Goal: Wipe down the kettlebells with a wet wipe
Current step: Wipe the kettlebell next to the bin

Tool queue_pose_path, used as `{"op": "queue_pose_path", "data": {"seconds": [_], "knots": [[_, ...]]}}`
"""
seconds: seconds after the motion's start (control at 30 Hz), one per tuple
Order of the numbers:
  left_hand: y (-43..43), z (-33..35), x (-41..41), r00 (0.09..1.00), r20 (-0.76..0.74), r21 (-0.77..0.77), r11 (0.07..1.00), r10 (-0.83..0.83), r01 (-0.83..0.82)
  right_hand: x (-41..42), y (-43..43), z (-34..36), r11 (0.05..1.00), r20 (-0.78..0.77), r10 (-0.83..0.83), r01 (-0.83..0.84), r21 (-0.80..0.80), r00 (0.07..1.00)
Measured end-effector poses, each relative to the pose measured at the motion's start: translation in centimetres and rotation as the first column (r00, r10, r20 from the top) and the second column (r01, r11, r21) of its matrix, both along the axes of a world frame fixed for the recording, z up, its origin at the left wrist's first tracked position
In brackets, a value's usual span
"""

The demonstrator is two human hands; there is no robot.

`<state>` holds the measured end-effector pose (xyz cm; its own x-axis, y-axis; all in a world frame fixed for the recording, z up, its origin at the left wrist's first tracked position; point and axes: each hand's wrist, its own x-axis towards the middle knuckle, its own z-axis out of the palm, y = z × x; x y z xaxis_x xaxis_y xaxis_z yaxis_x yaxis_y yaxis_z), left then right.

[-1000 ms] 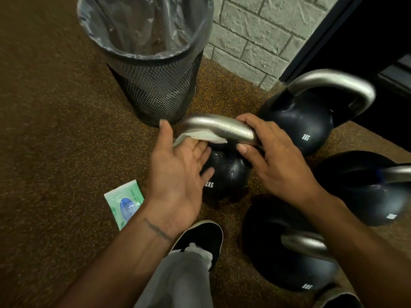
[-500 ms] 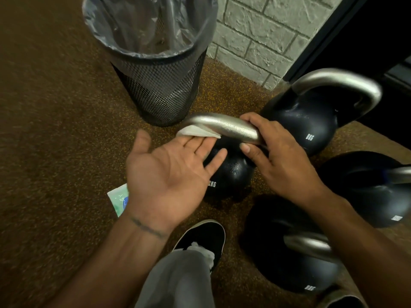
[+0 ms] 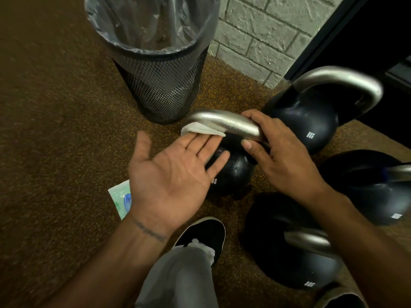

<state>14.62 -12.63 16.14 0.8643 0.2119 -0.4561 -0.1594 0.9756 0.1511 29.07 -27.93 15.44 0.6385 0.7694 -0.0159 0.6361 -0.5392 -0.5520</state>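
- Since a second ago the left hand (image 3: 171,174) has rolled palm-up and drawn back toward the person. It no longer cups the wipe (image 3: 200,129), and its wrist now hides part of the sachet (image 3: 120,196).
- The wipe lies draped at one end of the handle (image 3: 224,122). Only the tips of the straight left fingers (image 3: 200,144) touch it from below, so that hand is released and holds nothing.
- The right hand (image 3: 282,156) grasps the handle's other end, fingers (image 3: 255,116) over the top and thumb beneath. It steadies the kettlebell (image 3: 231,172), which sits on the floor (image 3: 55,130) just under both sets of fingers.
- Nothing pinches the wipe, so if the left fingers pull away further it could slip onto the gritty floor and pick up dirt.
- If the right grip loosens during a push, the bell could roll toward the shoe (image 3: 204,232), which sits just behind the left palm.
- The bin (image 3: 164,85) stands just beyond the left fingertips, leaving little room for a stroke round that end of the handle.
- Three more bells (image 3: 311,123) (image 3: 367,192) (image 3: 289,263) crowd the right fingers' far side and wrist, with the wall (image 3: 251,30) behind them.
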Motion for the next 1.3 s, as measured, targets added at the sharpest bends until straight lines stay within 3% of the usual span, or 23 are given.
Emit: {"op": "queue_pose_path", "data": {"seconds": [0.23, 0.43, 0.5, 0.6, 0.73, 0.9, 0.93, 1.03, 1.1, 1.23, 1.3], "knots": [[-0.3, 0.1, 1.3, 0.998, -0.060, 0.070, 0.997, -0.021, 0.026, -0.1, -0.1, 0.0, 1.000, -0.002, -0.010, 0.010, 0.004, 1.000], [0.9, 2.0, 0.8, 0.977, -0.205, 0.359, 0.925, -0.053, 0.126, -0.1, -0.1, -0.4, 1.000, -0.002, -0.023, 0.023, 0.003, 1.000], [1.2, 2.0, 1.4, 0.956, -0.268, 0.497, 0.834, -0.117, 0.241, -0.1, 0.0, -0.6, 1.000, 0.007, -0.024, 0.024, 0.014, 1.000], [0.4, 1.5, 1.5, 0.916, -0.380, 0.697, 0.612, -0.126, 0.373, -0.1, -0.1, -0.7, 0.999, 0.010, -0.030, 0.030, 0.015, 0.999], [-0.4, 0.0, 1.1, 0.876, -0.475, 0.794, 0.391, -0.077, 0.465, -0.1, 0.0, -0.6, 1.000, 0.000, -0.025, 0.025, 0.017, 1.000], [2.8, -1.2, 1.5, 0.898, -0.441, 0.895, -0.084, -0.005, 0.439, 0.0, 0.0, -0.7, 1.000, 0.000, -0.024, 0.024, 0.017, 1.000], [4.1, -0.8, 1.8, 0.901, -0.433, 0.893, -0.144, -0.017, 0.427, 0.0, 0.0, -0.8, 1.000, -0.004, -0.026, 0.026, 0.014, 1.000], [8.2, -0.1, 3.2, 0.864, -0.480, 0.869, -0.219, -0.151, 0.444, -0.1, 0.0, -0.6, 1.000, -0.013, -0.025, 0.026, 0.009, 1.000], [9.3, 0.4, 4.7, 0.804, -0.548, 0.835, -0.206, -0.232, 0.510, 0.0, -0.1, -0.4, 1.000, -0.014, -0.020, 0.020, 0.001, 1.000], [8.7, 1.2, 8.5, 0.665, -0.693, 0.720, -0.316, -0.280, 0.618, 0.3, -0.2, -0.1, 1.000, -0.034, -0.011, 0.010, -0.026, 0.999], [8.5, 1.3, 8.8, 0.650, -0.686, 0.728, -0.320, -0.328, 0.606, 0.4, -0.2, 0.1, 0.999, -0.041, -0.004, 0.003, -0.039, 0.999]]}}
